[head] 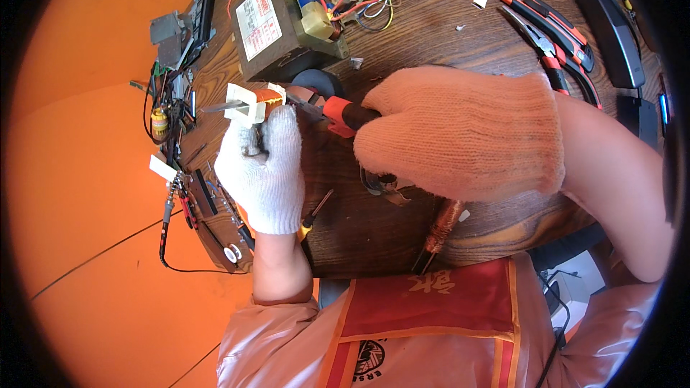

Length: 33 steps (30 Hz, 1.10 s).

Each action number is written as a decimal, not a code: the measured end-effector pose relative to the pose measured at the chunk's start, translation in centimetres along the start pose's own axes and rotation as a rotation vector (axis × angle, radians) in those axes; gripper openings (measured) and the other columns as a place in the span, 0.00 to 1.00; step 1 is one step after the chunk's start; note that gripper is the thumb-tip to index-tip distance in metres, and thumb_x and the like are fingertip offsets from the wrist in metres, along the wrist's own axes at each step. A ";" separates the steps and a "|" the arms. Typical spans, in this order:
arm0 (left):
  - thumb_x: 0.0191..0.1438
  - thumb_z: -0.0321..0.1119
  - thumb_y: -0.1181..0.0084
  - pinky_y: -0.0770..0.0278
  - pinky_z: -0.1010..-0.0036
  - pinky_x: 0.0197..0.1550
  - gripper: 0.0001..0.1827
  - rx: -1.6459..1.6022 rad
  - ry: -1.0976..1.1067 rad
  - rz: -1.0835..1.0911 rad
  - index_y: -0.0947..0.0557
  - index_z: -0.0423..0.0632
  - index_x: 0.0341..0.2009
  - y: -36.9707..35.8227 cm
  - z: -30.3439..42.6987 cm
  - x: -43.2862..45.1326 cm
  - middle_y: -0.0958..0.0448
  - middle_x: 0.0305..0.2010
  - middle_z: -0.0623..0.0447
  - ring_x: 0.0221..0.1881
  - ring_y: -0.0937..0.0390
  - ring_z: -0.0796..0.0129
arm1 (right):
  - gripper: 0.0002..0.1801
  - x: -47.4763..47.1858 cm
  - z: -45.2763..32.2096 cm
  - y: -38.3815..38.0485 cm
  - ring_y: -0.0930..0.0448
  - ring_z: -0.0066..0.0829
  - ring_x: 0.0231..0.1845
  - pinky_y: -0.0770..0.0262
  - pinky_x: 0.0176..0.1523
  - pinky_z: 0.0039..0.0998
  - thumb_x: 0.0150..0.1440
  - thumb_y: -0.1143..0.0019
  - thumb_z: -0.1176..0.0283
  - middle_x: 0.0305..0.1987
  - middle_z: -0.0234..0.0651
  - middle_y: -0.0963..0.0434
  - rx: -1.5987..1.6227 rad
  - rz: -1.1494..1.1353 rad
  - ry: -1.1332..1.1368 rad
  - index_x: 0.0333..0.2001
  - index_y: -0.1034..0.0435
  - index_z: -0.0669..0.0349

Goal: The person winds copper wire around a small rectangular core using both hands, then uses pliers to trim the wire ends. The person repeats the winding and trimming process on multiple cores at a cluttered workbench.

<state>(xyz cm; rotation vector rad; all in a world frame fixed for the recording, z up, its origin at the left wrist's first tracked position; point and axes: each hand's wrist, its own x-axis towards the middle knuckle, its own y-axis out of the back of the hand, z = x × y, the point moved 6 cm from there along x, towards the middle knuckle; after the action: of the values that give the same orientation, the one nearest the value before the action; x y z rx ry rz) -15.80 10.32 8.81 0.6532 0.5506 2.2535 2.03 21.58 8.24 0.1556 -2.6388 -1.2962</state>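
Note:
My left hand (264,172), in a white knitted glove, grips a white plastic coil bobbin (245,105) wound with copper wire and yellow tape. A flat metal strip (222,107) sticks out of the bobbin's left end. Gloved too, my right hand (458,132) is closed around a red-and-black handled tool (340,117); its metal end lies at the bobbin's right flange, and its exact kind cannot be told. Just behind them a dark round object (318,82) rests beside the large transformer (291,32).
Pliers (542,43) and a utility knife (550,16) lie at the right back. A copper wire bundle (444,226) sits at the near edge, a yellow-handled screwdriver (315,215) near my left wrist. A soldering iron (168,207) and scrap parts line the left edge.

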 end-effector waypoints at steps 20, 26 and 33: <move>0.61 0.25 0.31 0.33 0.82 0.33 0.09 0.075 -0.066 0.019 0.12 0.36 0.45 -0.1 0.2 0.1 0.20 0.30 0.60 0.31 0.32 0.82 | 0.11 1.2 -0.8 0.9 0.15 0.51 0.42 0.19 0.43 0.44 0.61 0.44 0.70 0.38 0.51 0.19 -0.093 -0.106 -0.101 0.41 0.23 0.67; 0.61 0.24 0.31 0.31 0.81 0.34 0.08 0.066 -0.046 0.009 0.12 0.36 0.44 -0.1 -0.1 0.1 0.20 0.31 0.60 0.31 0.32 0.82 | 0.10 1.4 -1.0 0.9 0.15 0.50 0.41 0.19 0.42 0.44 0.60 0.42 0.70 0.37 0.50 0.19 -0.112 -0.113 -0.105 0.41 0.22 0.66; 0.61 0.23 0.31 0.27 0.81 0.39 0.09 0.019 -0.027 -0.009 0.13 0.34 0.46 0.0 -0.4 0.1 0.17 0.37 0.56 0.36 0.28 0.81 | 0.09 1.1 -0.5 1.2 0.14 0.48 0.41 0.19 0.41 0.44 0.60 0.41 0.70 0.36 0.48 0.19 -0.109 -0.082 -0.090 0.41 0.22 0.65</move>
<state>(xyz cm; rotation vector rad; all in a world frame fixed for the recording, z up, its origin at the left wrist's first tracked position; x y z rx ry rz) -16.13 10.26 8.51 0.6885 0.5612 2.2307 1.05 21.74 9.64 0.1950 -2.6528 -1.5036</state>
